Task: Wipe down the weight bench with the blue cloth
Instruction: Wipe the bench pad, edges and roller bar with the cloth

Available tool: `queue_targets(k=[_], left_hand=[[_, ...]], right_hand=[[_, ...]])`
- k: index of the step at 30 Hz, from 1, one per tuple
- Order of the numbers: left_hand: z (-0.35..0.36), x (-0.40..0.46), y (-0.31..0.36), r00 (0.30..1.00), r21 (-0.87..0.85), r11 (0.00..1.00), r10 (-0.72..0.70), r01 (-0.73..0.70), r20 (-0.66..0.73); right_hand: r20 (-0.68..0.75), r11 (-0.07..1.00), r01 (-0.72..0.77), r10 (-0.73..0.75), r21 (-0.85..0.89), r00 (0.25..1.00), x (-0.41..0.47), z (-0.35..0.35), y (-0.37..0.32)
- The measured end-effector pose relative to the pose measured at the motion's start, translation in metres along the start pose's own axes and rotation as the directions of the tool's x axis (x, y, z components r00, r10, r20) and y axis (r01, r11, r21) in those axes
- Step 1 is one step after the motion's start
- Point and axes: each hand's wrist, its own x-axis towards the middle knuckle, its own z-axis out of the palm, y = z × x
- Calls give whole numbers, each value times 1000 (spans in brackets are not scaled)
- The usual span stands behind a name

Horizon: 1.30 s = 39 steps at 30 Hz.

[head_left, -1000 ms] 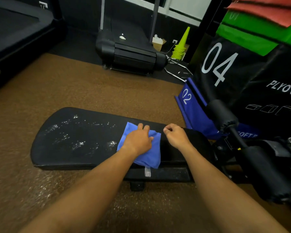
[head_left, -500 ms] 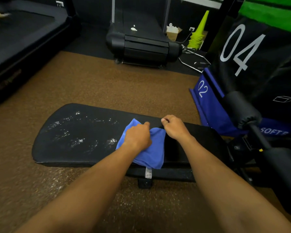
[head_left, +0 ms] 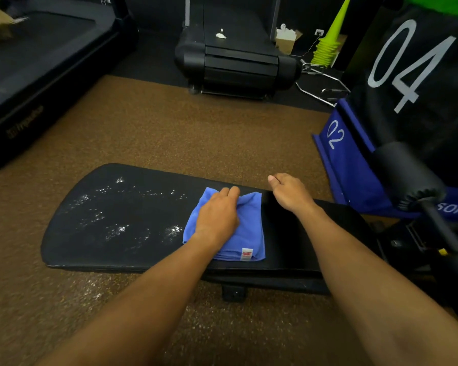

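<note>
Brown speckled rubber flooring (head_left: 169,128) covers the middle of the gym space, with black matting beyond it. 2 black treadmills sit at the far side: 1 at upper left (head_left: 37,62), 1 at top centre (head_left: 236,62). Stacked soft plyo boxes fill the right edge: a black box marked "04" (head_left: 413,75) above a blue box marked "02" (head_left: 347,159). A stack of lime-green plastic cones (head_left: 328,43) stands between the centre treadmill and the boxes.

Long black padded weight bench (head_left: 117,220) lies flat across the lower middle of the view, left to right. Its left half carries scattered white shiny droplets or wet patches (head_left: 119,228). A black foam roller pad on a metal arm (head_left: 407,175) rises at the bench's right end.

Folded blue microfibre cloth (head_left: 251,223) lies on the bench top near centre, just right of the wet patches, white tag with red print at its near edge. Left hand (head_left: 217,217) rests palm-down on the cloth, fingers curled over its far part, pressing it to the pad. Right hand (head_left: 288,192) sits just right of the cloth at the bench's far edge, loosely curled, holding nothing; cannot tell whether it touches the pad.
</note>
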Motion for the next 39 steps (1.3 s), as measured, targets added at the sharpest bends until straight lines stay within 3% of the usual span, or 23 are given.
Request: queue_targets(k=[13,20,25,28,31,39], left_hand=[[16,60,-20,999,-41,999,31,-32,-34],[17,93,-29,999,-22,999,28,-29,-20],[19,92,-34,998,-29,999,37,-36,49],[16,88,-33,966,143,988,19,-58,257],[10,89,-33,932,245,961,35,-132,361],[15,94,-39,930,239,955,82,-177,359]], right_hand=[[8,1000,25,-25,1,1000,23,11,18],[199,995,-69,83,-79,976,19,5,22],[226,988,-120,139,-98,964,20,2,16],[250,983,-153,175,-104,952,22,-1,13],[258,981,-156,182,-119,949,23,0,13],[255,982,-169,185,-86,949,27,4,17]])
